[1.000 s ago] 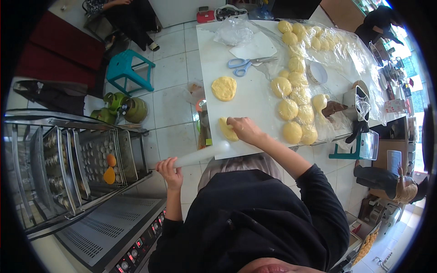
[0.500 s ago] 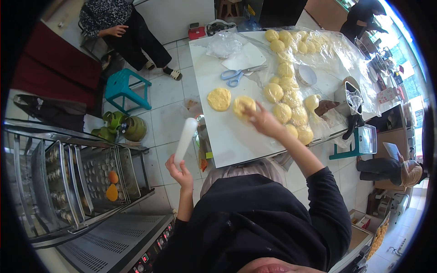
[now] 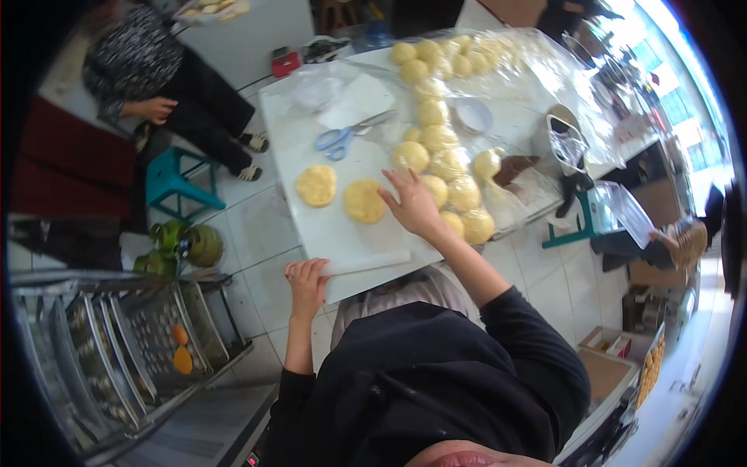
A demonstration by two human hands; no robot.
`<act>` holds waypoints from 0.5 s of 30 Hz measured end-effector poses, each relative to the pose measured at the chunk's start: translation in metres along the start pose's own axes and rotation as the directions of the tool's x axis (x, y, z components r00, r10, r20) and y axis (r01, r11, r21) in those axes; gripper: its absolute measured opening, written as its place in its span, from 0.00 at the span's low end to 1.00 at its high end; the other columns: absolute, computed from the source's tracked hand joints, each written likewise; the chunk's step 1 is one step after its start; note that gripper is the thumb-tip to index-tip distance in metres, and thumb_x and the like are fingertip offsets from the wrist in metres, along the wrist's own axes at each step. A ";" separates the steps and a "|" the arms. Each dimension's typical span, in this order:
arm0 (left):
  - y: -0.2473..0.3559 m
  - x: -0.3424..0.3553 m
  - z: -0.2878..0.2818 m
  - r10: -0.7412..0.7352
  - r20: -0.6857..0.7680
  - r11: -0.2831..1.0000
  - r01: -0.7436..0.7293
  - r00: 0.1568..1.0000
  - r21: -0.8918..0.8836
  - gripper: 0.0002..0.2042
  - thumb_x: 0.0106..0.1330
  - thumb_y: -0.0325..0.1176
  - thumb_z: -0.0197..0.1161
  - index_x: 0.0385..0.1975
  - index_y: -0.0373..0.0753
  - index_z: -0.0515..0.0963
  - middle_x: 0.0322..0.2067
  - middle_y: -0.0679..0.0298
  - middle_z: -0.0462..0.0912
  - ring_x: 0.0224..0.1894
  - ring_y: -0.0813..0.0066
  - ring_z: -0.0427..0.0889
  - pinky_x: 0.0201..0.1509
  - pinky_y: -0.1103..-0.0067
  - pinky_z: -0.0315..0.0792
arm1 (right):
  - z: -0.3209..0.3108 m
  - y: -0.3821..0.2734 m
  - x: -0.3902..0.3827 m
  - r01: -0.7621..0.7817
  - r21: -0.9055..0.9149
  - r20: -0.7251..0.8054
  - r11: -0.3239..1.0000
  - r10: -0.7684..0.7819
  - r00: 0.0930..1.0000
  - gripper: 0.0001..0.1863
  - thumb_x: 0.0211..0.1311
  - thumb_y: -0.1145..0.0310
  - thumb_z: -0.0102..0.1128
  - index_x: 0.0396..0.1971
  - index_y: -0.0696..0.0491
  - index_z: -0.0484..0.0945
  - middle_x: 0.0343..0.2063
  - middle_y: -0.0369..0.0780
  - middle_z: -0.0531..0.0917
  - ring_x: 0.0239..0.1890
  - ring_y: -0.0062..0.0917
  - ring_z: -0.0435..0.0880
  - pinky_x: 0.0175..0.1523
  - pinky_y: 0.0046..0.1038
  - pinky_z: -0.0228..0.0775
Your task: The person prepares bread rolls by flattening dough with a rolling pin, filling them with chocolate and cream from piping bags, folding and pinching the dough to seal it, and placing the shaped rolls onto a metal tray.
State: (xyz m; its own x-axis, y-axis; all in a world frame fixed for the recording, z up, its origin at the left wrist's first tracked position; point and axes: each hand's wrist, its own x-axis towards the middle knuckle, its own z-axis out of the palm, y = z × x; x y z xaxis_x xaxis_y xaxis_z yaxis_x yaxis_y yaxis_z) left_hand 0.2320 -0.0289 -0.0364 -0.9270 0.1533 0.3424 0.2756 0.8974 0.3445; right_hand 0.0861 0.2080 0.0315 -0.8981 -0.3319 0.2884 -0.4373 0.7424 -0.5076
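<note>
My left hand (image 3: 307, 282) is closed round the left end of a white rolling pin (image 3: 369, 261), which lies along the front edge of the white table. My right hand (image 3: 412, 205) is over the table with its fingers spread, holding nothing. Its thumb side is at the right edge of a flattened yellow dough round (image 3: 364, 201); whether it touches cannot be made out. A second flat dough round (image 3: 316, 186) lies just to the left. Right of my right hand, several dough balls (image 3: 449, 164) sit under clear plastic film. Blue-handled scissors (image 3: 336, 143) lie farther back.
A white bowl (image 3: 473, 115) and a square tin (image 3: 564, 144) stand on the table's right. At left are a teal stool (image 3: 183, 183), green gas cylinders (image 3: 204, 247) and a tray rack (image 3: 148, 342). One person (image 3: 148, 70) is at far left; another at right holds a clear tray (image 3: 629, 218).
My left hand has brought the rolling pin from upright in the air down onto the table. My right hand has drawn off the right dough round to its right side. The view has shifted.
</note>
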 end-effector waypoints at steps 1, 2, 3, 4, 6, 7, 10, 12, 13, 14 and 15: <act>0.002 0.003 0.002 0.007 0.007 1.000 -0.007 1.000 -0.013 0.14 0.46 0.31 0.59 0.36 0.43 0.71 0.35 0.67 0.72 0.42 0.71 0.67 0.52 0.69 0.50 | -0.029 -0.003 -0.001 -0.193 0.149 -0.069 0.970 0.205 0.976 0.15 0.55 0.63 0.50 0.36 0.59 0.70 0.33 0.48 0.76 0.40 0.35 0.73 0.48 0.32 0.59; 0.004 0.009 0.000 -0.024 0.023 0.999 0.025 0.999 -0.033 0.15 0.45 0.30 0.60 0.36 0.44 0.71 0.35 0.67 0.72 0.42 0.71 0.67 0.53 0.69 0.50 | -0.055 0.002 -0.009 -0.362 0.308 -0.113 0.880 0.412 0.904 0.14 0.54 0.62 0.52 0.29 0.59 0.73 0.26 0.47 0.78 0.32 0.33 0.77 0.40 0.30 0.65; 0.007 0.015 0.000 -0.051 0.039 0.997 0.053 0.998 -0.053 0.15 0.44 0.29 0.60 0.35 0.44 0.71 0.35 0.68 0.72 0.43 0.71 0.67 0.53 0.69 0.49 | -0.072 0.020 -0.021 -0.354 0.438 -0.286 0.826 0.502 0.816 0.15 0.52 0.61 0.54 0.20 0.59 0.72 0.18 0.45 0.77 0.22 0.28 0.74 0.28 0.29 0.63; 0.007 0.018 0.001 -0.084 0.061 0.990 0.090 0.995 -0.106 0.15 0.44 0.30 0.60 0.35 0.45 0.71 0.36 0.68 0.71 0.45 0.72 0.66 0.55 0.68 0.47 | -0.087 0.058 -0.038 -0.540 0.390 -0.227 0.746 0.646 0.729 0.18 0.51 0.57 0.56 0.23 0.60 0.72 0.20 0.44 0.77 0.23 0.24 0.72 0.28 0.24 0.62; 0.019 0.032 -0.005 -0.085 0.103 0.991 0.094 0.991 -0.093 0.14 0.46 0.31 0.59 0.35 0.45 0.72 0.37 0.68 0.71 0.46 0.71 0.65 0.56 0.67 0.45 | -0.109 0.114 -0.061 -0.753 0.260 -0.350 0.605 0.786 0.510 0.24 0.47 0.50 0.58 0.29 0.60 0.73 0.24 0.43 0.78 0.29 0.28 0.75 0.34 0.27 0.64; 0.025 0.040 -0.007 -0.095 0.138 0.991 0.106 0.986 -0.077 0.14 0.47 0.32 0.58 0.36 0.45 0.72 0.38 0.67 0.71 0.48 0.70 0.64 0.57 0.66 0.44 | -0.108 0.141 -0.069 -0.758 0.263 -0.356 0.597 0.790 0.499 0.24 0.47 0.50 0.58 0.29 0.60 0.73 0.24 0.43 0.78 0.29 0.28 0.75 0.34 0.27 0.64; 0.034 0.054 -0.002 -0.095 0.104 0.995 0.095 0.990 0.006 0.13 0.50 0.35 0.56 0.37 0.45 0.72 0.39 0.65 0.70 0.50 0.68 0.63 0.58 0.63 0.42 | -0.102 0.192 -0.060 -0.838 -0.018 -0.561 0.545 0.689 0.459 0.33 0.34 0.44 0.64 0.35 0.58 0.73 0.30 0.42 0.79 0.38 0.35 0.77 0.41 0.29 0.66; 0.046 0.066 0.003 -0.111 0.039 0.994 0.111 0.993 0.013 0.12 0.51 0.33 0.56 0.37 0.45 0.72 0.40 0.64 0.70 0.50 0.67 0.63 0.57 0.64 0.44 | -0.100 0.214 -0.055 -0.792 0.034 -0.438 0.610 0.721 0.536 0.31 0.35 0.48 0.65 0.36 0.58 0.73 0.30 0.42 0.79 0.36 0.33 0.77 0.41 0.28 0.66; 0.052 0.074 0.004 -0.133 -0.031 0.991 0.134 0.991 0.023 0.11 0.52 0.32 0.55 0.37 0.44 0.73 0.41 0.63 0.69 0.50 0.66 0.63 0.57 0.65 0.46 | -0.093 0.223 -0.053 -0.737 0.097 -0.305 0.669 0.725 0.617 0.29 0.36 0.53 0.67 0.37 0.58 0.73 0.30 0.42 0.79 0.35 0.31 0.78 0.40 0.28 0.66; 0.059 0.082 0.004 -0.149 -0.035 0.988 0.150 0.988 0.037 0.11 0.52 0.32 0.55 0.37 0.44 0.73 0.41 0.63 0.69 0.50 0.66 0.63 0.57 0.65 0.46 | -0.087 0.226 -0.054 -0.562 0.405 -0.322 0.721 0.688 0.651 0.25 0.35 0.63 0.68 0.37 0.58 0.72 0.29 0.41 0.79 0.33 0.27 0.78 0.38 0.25 0.67; 0.070 0.093 0.007 -0.200 -0.085 0.972 0.187 0.976 -0.144 0.10 0.52 0.30 0.54 0.35 0.42 0.73 0.40 0.62 0.70 0.48 0.65 0.65 0.55 0.68 0.51 | -0.087 0.231 -0.058 -0.556 0.410 -0.307 0.723 0.683 0.662 0.25 0.35 0.63 0.68 0.37 0.58 0.72 0.29 0.41 0.79 0.33 0.27 0.78 0.38 0.25 0.67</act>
State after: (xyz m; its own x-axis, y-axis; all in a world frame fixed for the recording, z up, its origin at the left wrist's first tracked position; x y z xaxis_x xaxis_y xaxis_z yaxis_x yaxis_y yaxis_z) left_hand 0.1634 0.0510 0.0129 -0.9385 -0.0651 0.3392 0.1312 0.8412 0.5245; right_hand 0.0412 0.4492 -0.0312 -0.8797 0.4663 0.0935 0.1643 0.4825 -0.8603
